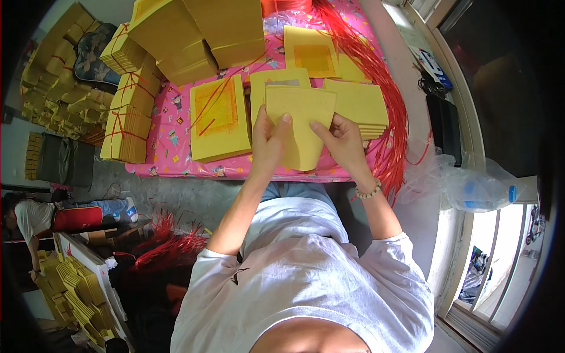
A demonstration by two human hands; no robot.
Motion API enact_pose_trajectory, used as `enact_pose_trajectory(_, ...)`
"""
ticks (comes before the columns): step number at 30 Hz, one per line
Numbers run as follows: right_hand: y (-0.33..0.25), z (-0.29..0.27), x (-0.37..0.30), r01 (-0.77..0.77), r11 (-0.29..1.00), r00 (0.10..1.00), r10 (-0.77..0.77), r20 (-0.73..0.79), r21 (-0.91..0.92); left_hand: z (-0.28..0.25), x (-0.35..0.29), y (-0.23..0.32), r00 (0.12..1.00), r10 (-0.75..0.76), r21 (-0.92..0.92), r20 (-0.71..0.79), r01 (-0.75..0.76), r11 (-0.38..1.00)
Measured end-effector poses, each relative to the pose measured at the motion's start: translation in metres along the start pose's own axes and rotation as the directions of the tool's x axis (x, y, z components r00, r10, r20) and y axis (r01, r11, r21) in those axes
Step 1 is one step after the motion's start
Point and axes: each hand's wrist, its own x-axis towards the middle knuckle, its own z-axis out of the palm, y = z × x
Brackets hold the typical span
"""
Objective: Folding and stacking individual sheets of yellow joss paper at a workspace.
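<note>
Between my two hands, over the near edge of the pink table, a wad of plain yellow paper sheets (303, 126) is held upright and slightly bowed. My left hand (271, 134) grips its left edge, thumb on the front face. My right hand (342, 140) pinches the right edge the same way, a beaded bracelet on that wrist. Behind the held paper lies another yellow sheet stack (279, 76), partly hidden. To the left is a thick yellow stack (220, 117) with an orange printed square and loose red strips on top. A plain yellow stack (356, 106) sits right of my right hand.
Red plastic strips (397, 126) trail down the table's right side. Tied yellow bundles (126, 135) line its left edge, with tall stacks (232, 29) at the back. A clear plastic bottle (479, 191) lies by the window. At lower left another person (38, 220) reaches toward yellow bundles.
</note>
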Motion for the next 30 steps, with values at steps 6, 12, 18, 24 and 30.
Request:
enact_pose_trajectory(6,0.012,-0.014,0.003,-0.121,0.988,0.988,0.13,0.082,-0.1,0.0,0.01,-0.016,0.999,-0.024,-0.07,-0.031,0.022,0.997)
enact_pose_trajectory(12,0.025,-0.022,0.008,-0.094,0.977,0.987,0.117,0.111,-0.192,-0.005,0.022,-0.015,0.995,-0.102,-0.044,-0.015,0.101,0.994)
enact_pose_trajectory(18,0.036,-0.028,0.013,-0.08,0.945,0.984,0.126,0.126,-0.317,-0.007,0.032,-0.012,0.991,-0.131,-0.077,0.009,0.131,0.988)
enact_pose_trajectory(24,0.028,-0.028,0.018,-0.155,0.916,0.958,0.231,0.171,-0.37,-0.01,0.039,-0.016,0.99,-0.14,-0.115,0.0,0.139,0.984)
enact_pose_trajectory(30,0.025,-0.025,0.01,-0.154,0.918,0.956,0.231,0.178,-0.365,-0.007,0.042,-0.008,0.984,-0.18,-0.108,-0.014,0.177,0.978)
